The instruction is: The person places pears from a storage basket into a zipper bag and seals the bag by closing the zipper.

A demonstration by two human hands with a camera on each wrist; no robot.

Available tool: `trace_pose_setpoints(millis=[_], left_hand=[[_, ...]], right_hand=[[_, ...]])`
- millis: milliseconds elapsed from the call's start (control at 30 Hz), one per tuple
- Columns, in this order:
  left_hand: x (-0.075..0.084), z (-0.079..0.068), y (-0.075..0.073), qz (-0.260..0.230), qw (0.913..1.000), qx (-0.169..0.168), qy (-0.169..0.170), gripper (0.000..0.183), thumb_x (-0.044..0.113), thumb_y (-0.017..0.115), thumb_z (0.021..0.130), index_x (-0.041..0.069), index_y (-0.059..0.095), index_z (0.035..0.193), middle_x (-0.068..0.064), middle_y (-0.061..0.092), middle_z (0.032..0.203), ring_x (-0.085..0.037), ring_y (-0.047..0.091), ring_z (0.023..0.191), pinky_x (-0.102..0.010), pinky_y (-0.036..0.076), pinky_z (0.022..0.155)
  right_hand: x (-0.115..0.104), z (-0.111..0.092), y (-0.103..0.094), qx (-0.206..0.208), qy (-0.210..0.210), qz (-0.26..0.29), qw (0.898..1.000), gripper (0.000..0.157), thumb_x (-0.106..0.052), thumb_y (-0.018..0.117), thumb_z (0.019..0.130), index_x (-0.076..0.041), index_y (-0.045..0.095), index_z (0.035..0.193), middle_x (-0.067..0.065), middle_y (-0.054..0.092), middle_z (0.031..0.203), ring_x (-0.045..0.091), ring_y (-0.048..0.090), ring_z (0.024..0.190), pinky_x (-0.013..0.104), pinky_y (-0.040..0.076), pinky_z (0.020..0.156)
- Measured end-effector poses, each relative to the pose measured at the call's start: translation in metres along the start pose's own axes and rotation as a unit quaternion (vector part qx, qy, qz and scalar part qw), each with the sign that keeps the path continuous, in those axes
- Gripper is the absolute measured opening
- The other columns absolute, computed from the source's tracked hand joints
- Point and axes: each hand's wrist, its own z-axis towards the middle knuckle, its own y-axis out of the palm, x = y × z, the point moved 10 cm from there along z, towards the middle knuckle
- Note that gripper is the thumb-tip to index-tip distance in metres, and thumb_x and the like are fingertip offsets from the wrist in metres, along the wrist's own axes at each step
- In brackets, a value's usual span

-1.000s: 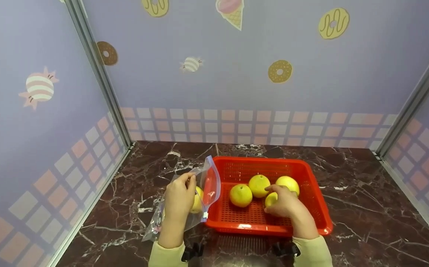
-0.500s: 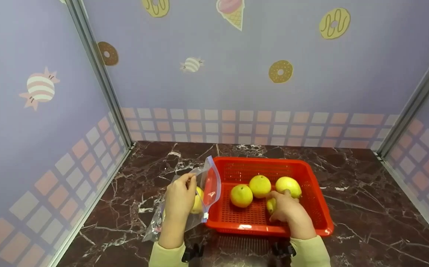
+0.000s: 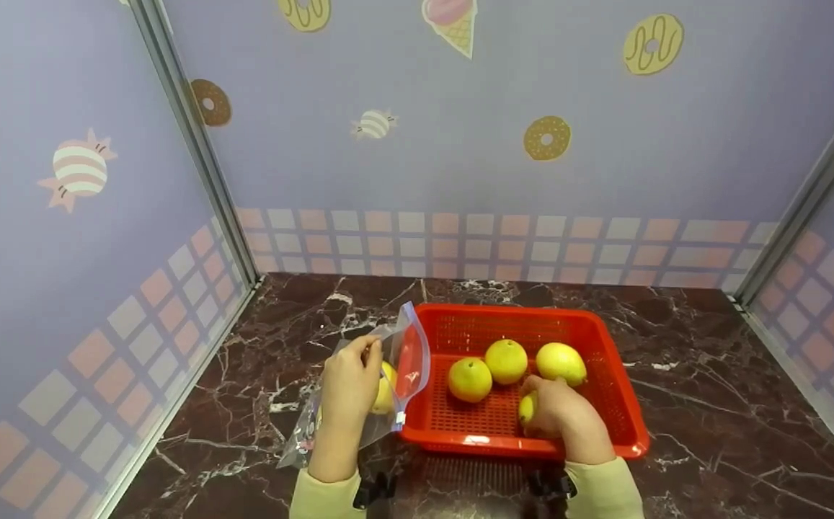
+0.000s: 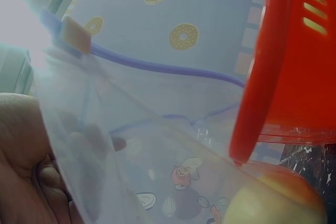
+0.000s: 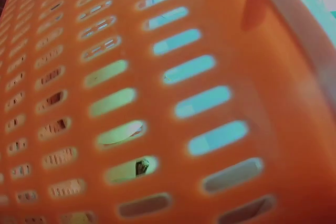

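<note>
My left hand pinches the rim of a clear slider zip bag with a lilac seal, its mouth held apart toward the basket. Through the film a yellow fruit shows inside; the left wrist view has the bag's slider close up. In the red plastic basket, my right hand curls over a lemon, mostly hidden under the fingers. Behind that hand lies another lemon. Two round yellow-green citrus fruits, one nearer and one farther, sit to its left.
The basket's slotted wall fills the right wrist view. Bag and basket stand on a dark red marbled tabletop. Patterned panels enclose it at the back and both sides. The bag's mouth overlaps the basket's left rim.
My right hand has shifted slightly toward the near right in the basket, and its fingers have closed over the lemon. The left hand and the bag have stayed in place.
</note>
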Motion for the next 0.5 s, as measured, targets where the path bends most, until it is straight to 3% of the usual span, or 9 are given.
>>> trace_pose_setpoints(millis=[200, 500], left_hand=[[-0.0013, 0.0003, 0.0014, -0.001, 1.0, -0.002, -0.006, 0.017, 0.01, 0.065, 0.097, 0.001, 0.078, 0.104, -0.013, 0.074, 0.081, -0.024, 0.064, 0.068, -0.046, 0.055, 0.067], [-0.0008, -0.0003, 0.0021, 0.008, 1.0, 0.0, -0.002, 0.017, 0.012, 0.066, 0.097, 0.002, 0.078, 0.103, -0.007, 0.066, 0.07, -0.02, 0.056, 0.062, -0.042, 0.051, 0.061]], right_hand=[[-0.0009, -0.0004, -0.0006, 0.0, -0.005, 0.011, 1.0, 0.05, -0.005, 0.08, 0.06, -0.015, 0.065, 0.107, 0.014, 0.057, 0.095, 0.025, 0.051, 0.08, 0.038, 0.044, 0.069], [-0.0052, -0.0026, -0.0069, 0.023, -0.023, 0.032, 0.999, 0.051, -0.005, 0.083, 0.057, -0.014, 0.066, 0.105, 0.007, 0.062, 0.087, 0.02, 0.052, 0.075, 0.036, 0.045, 0.068]])
